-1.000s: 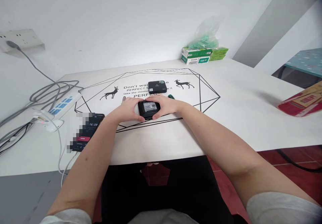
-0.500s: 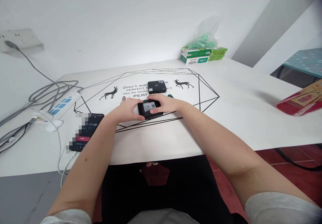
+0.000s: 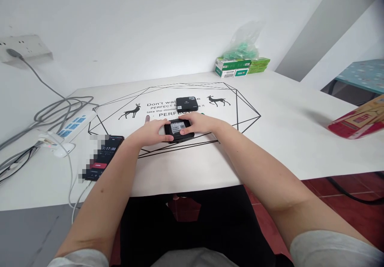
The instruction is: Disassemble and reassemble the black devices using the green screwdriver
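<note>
A small black box with a white label [image 3: 179, 130] lies on the white table [image 3: 285, 115] in front of me. My left hand [image 3: 151, 132] grips its left side, thumb at the near edge. My right hand [image 3: 200, 124] holds its right side, fingers curled over the top. A second small black box [image 3: 187, 104] sits just behind it on the table's printed deer pattern. A small pink thing [image 3: 147, 118] lies beside my left hand. A bit of green shows behind my right hand.
A black phone with a running timer [image 3: 103, 157] lies at the left. A white power strip [image 3: 70, 128] with grey cables sits at the far left. Green boxes under a plastic bag [image 3: 240, 65] stand at the back. A red package [image 3: 357, 121] is at the right edge.
The labelled box has turned slightly and slid a little right between my hands. My left thumb now sits closer to the box's near edge.
</note>
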The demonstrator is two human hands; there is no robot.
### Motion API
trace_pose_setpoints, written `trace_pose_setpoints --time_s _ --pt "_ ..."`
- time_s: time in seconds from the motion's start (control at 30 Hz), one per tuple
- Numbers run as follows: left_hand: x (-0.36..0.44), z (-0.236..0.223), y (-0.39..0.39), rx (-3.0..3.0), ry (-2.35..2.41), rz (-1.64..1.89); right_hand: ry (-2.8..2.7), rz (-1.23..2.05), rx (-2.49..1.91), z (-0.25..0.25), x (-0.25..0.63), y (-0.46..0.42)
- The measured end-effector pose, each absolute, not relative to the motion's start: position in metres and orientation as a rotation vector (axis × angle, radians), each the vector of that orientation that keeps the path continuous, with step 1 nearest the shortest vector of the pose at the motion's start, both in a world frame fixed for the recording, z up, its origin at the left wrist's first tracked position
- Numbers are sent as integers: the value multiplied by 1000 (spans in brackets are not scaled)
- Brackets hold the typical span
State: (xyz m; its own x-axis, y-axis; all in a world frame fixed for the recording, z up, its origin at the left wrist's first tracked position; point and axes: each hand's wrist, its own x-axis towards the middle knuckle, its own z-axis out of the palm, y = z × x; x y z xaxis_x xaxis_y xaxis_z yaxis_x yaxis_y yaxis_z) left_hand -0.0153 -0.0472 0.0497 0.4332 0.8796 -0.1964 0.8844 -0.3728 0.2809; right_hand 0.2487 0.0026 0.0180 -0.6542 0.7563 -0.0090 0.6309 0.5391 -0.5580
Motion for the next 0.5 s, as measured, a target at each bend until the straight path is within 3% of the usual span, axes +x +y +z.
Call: trace_pose_setpoints --time_s 0.5 --pt "-6 55 -47 2392 1565 -182 -2626 775 -1406 28 246 -3"
